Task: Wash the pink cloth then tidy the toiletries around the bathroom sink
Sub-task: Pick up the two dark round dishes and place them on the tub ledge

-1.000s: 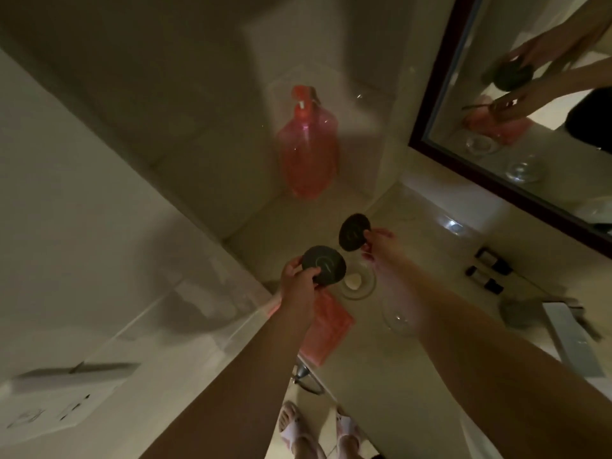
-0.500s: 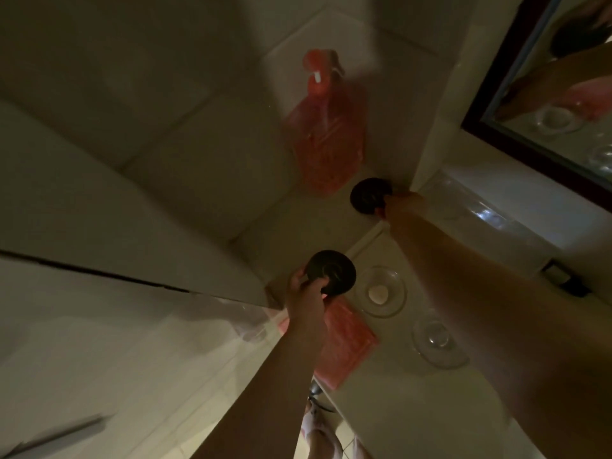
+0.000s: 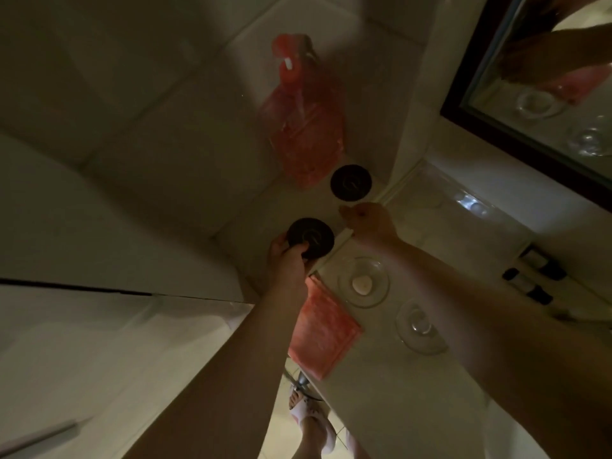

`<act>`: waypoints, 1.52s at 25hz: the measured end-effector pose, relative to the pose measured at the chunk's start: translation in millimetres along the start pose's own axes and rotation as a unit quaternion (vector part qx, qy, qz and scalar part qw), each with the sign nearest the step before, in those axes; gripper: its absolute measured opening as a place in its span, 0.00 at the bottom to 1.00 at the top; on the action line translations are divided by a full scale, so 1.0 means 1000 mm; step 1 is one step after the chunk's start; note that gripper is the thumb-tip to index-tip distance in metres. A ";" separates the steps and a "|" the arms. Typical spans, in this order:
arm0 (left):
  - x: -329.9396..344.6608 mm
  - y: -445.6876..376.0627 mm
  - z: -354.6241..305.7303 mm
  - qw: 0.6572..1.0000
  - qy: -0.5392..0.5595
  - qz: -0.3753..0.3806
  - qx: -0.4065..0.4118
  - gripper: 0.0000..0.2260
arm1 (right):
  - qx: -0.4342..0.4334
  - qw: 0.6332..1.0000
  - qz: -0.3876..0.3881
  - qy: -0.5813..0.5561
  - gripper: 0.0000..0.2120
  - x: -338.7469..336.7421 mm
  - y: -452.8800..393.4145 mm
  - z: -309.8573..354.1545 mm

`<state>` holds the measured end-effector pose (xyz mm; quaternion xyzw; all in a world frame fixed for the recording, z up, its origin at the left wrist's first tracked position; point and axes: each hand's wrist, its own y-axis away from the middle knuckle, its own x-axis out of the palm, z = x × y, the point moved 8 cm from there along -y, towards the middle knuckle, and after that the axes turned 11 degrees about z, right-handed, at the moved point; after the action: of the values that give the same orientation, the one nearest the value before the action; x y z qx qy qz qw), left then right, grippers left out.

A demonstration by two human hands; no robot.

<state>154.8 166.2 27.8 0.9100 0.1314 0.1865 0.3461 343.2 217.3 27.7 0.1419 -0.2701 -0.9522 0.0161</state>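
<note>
A dark disc point(image 3: 310, 237) is pinched by the left hand point(image 3: 287, 260). Beyond the right hand's point(image 3: 372, 221) loose, empty fingers lies a second disc point(image 3: 351, 181). Soap point(image 3: 362, 284) is held in the glass dish point(image 3: 377, 273) below.

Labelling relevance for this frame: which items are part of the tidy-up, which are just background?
In play:
pink cloth
dark disc held in left hand
left hand
dark disc by the bottle
right hand
soap dish
empty glass dish
pink bottle
small dark bottles

Background:
mirror
</note>
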 end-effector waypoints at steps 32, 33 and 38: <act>0.016 -0.058 -0.050 0.850 -0.515 -0.050 0.100 0.16 | -0.023 0.996 -0.033 0.083 0.06 0.017 -0.013 0.014; 0.015 -0.053 -0.052 0.845 -0.521 -0.051 0.105 0.16 | -0.029 0.995 -0.035 0.086 0.06 0.015 -0.009 0.013; 0.012 -0.018 -0.050 0.823 -0.556 -0.014 0.114 0.16 | -0.041 0.996 -0.059 0.054 0.06 -0.003 0.031 -0.008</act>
<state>141.7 212.7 52.6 0.8906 -0.0507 -0.3722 0.2566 346.7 186.5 37.8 0.2078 -0.2212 -0.9526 -0.0199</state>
